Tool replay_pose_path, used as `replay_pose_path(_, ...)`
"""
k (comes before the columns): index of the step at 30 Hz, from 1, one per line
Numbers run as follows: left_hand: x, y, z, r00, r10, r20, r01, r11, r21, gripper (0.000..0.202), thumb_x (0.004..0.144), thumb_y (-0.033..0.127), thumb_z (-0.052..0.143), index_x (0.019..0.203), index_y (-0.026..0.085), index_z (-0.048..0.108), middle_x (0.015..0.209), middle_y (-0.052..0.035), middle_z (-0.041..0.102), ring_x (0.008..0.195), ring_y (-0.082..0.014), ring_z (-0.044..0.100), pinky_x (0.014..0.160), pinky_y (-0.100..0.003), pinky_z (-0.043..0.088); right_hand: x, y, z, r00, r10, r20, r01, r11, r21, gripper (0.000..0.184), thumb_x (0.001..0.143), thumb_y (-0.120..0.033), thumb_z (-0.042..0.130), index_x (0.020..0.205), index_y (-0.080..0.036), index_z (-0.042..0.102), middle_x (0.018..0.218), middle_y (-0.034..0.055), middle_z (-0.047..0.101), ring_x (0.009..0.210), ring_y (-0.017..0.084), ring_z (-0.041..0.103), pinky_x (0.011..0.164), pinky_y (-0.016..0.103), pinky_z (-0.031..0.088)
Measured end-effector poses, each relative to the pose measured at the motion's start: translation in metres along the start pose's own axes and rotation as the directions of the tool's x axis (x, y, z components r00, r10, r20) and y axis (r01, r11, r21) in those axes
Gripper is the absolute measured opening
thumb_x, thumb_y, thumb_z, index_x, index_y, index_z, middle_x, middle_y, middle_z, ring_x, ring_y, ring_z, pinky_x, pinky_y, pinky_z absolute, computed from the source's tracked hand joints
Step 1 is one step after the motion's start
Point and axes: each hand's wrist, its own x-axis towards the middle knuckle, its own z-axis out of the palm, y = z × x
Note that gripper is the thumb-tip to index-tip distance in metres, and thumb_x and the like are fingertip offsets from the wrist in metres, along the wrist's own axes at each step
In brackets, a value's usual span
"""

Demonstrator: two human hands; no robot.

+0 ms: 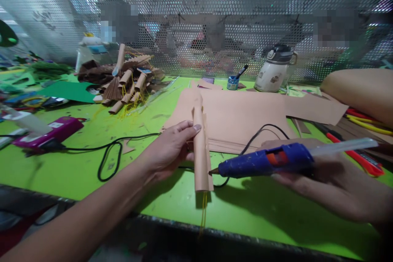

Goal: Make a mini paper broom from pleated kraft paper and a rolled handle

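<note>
Steadying of the brown paper tube (201, 159) is done with the left hand (175, 143) at the center of the frame: the tube is gripped near its middle, thumb on top and fingers wrapped around the far side and beneath. The lower half is thus left uncovered, presumably so that the flap (210, 168) along its right edge can be reached. Yellow strings (204, 208) are seen hanging from its lower end.

The blue glue gun (265, 161) is grasped in the right hand (331, 190), at the lower right. It is held almost level, its nozzle (214, 171) aimed left at the flap; whether the trigger is pressed cannot be told. A translucent glue stick (345, 146) is seated in its rear.

Brown paper sheets (245, 116) are stacked behind the hands, apparently for easy reach. A purple glue gun (50, 133) is set at the left edge, clear of both hands. Similar tubes (132, 84) with yellow strings are piled at the upper left of the green table (80, 172).
</note>
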Motion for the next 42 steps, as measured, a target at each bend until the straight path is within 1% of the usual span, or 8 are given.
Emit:
replay_pose_path(6,0.003,0.0,0.0,1.0,0.008,0.018,-0.008,1.0,-0.01,0.002,0.085,0.017,0.059,0.083,0.017,0.059,0.072,-0.0001,0.056,0.061,-0.0093,0.054,0.059,-0.022,0.054,0.003,-0.001,0.001,0.999,-0.009,-0.047,0.009,1.0,0.006,0.012,0.09,-0.031,0.052,0.083,-0.029,0.061,0.058,-0.0049,0.061,0.046,0.015,0.056,0.038,0.021,0.042)
replay_pose_path(14,0.001,0.0,0.001,0.999,-0.013,0.051,0.013,1.0,-0.011,0.004,0.085,0.014,0.057,0.082,0.016,0.059,0.073,-0.0012,0.058,0.065,-0.0115,0.06,0.058,-0.021,0.054,0.011,0.002,0.007,0.982,-0.001,-0.19,-0.001,1.0,-0.01,0.025,0.089,-0.035,0.054,0.07,-0.022,0.062,0.054,-0.0034,0.056,0.045,0.013,0.051,0.039,0.022,0.039)
replay_pose_path(21,0.001,-0.001,-0.001,0.999,-0.008,0.048,0.009,1.0,-0.015,0.001,0.084,0.015,0.059,0.084,0.016,0.06,0.074,-0.0014,0.059,0.063,-0.0107,0.058,0.059,-0.023,0.055,0.007,-0.006,0.002,0.991,-0.05,-0.124,0.056,0.997,0.046,0.016,0.088,-0.028,0.056,0.073,-0.026,0.06,0.051,-0.0069,0.052,0.039,0.01,0.046,0.033,0.02,0.033)
replay_pose_path(25,0.0,0.001,0.0,1.0,0.002,0.027,-0.002,1.0,-0.015,0.004,0.082,0.015,0.061,0.079,0.015,0.059,0.069,0.0004,0.056,0.059,-0.0092,0.054,0.056,-0.021,0.053,0.007,-0.01,-0.002,0.994,-0.051,-0.094,0.058,0.996,0.071,0.01,0.088,-0.027,0.057,0.081,-0.028,0.064,0.056,-0.0068,0.058,0.044,0.011,0.052,0.036,0.019,0.038)
replay_pose_path(28,0.0,0.002,0.0,0.999,-0.009,0.031,0.01,1.0,-0.019,0.003,0.082,0.017,0.061,0.08,0.015,0.059,0.069,0.0002,0.057,0.058,-0.0096,0.054,0.055,-0.022,0.052,0.008,-0.009,-0.002,0.996,-0.024,-0.088,0.03,0.997,0.067,0.013,0.088,-0.028,0.056,0.078,-0.026,0.064,0.054,-0.0061,0.056,0.043,0.012,0.051,0.036,0.02,0.038)
replay_pose_path(35,0.002,0.001,-0.001,0.998,-0.012,0.059,0.012,1.0,-0.009,0.001,0.082,0.015,0.06,0.081,0.016,0.06,0.071,0.0,0.059,0.061,-0.01,0.057,0.061,-0.022,0.054,0.01,0.0,0.004,0.985,-0.001,-0.17,0.003,1.0,0.014,0.029,0.089,-0.033,0.054,0.065,-0.019,0.061,0.05,-0.0031,0.053,0.043,0.012,0.048,0.038,0.021,0.037)
replay_pose_path(39,0.002,0.001,-0.001,0.998,-0.021,0.065,0.022,1.0,-0.014,0.002,0.083,0.014,0.059,0.082,0.015,0.061,0.074,-0.0015,0.061,0.064,-0.0117,0.06,0.061,-0.023,0.054,0.011,-0.002,0.002,0.989,-0.021,-0.148,0.026,0.999,0.034,0.027,0.09,-0.033,0.053,0.068,-0.02,0.062,0.052,-0.0034,0.053,0.044,0.011,0.048,0.038,0.02,0.037)
replay_pose_path(42,0.001,0.002,0.0,0.998,-0.018,0.059,0.02,0.999,-0.032,0.005,0.082,0.012,0.06,0.078,0.015,0.061,0.071,-0.0009,0.06,0.063,-0.0106,0.059,0.059,-0.021,0.053,0.01,-0.005,-0.001,0.993,-0.046,-0.108,0.054,0.996,0.074,0.018,0.089,-0.029,0.055,0.074,-0.023,0.062,0.052,-0.0059,0.053,0.043,0.01,0.048,0.036,0.018,0.036)
